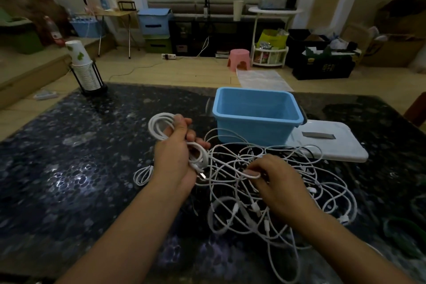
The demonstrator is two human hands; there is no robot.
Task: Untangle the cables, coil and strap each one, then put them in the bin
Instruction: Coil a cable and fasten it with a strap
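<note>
A tangle of white cables [274, 193] lies on the dark table in front of the blue bin [257, 116], which shows nothing inside. My left hand [176, 152] grips a partly coiled white cable [159, 127]; its loops stick out above and below my fingers, and a plug end hangs near my palm. My right hand [276, 182] pinches a strand of cable over the tangle, just right of the left hand. A small white coil [143, 175] lies on the table left of my left wrist.
The bin's white lid [332, 145] lies flat to the right of the bin. A stack of paper cups in a black holder [86, 71] stands at the table's far left corner. Something green [401, 230] sits near the right edge.
</note>
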